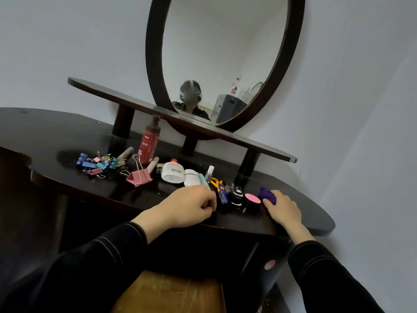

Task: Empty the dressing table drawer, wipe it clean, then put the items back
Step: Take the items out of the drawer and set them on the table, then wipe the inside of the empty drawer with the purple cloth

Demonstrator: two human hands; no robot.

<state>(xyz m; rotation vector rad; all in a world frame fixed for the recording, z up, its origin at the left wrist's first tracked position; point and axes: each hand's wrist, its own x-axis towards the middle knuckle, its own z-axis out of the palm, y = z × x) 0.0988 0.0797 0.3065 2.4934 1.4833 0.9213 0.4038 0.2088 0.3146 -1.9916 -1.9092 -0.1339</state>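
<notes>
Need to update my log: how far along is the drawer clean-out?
Emptying looks done: binder clips, red bottle, white bottle and other small items lie on the table top, and the visible part of the open drawer is bare. In hand: the right hand grips the purple cloth; whether wiping has happened, I cannot tell. Left: perhaps the wipe, certainly putting everything back.

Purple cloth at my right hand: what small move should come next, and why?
Probably lift the crumpled purple cloth with the right hand, which grips it, and carry it down to the open wooden drawer. The drawer's visible bottom looks bare, while the colourful binder clips and red bottle already sit on the dark tabletop.
</notes>
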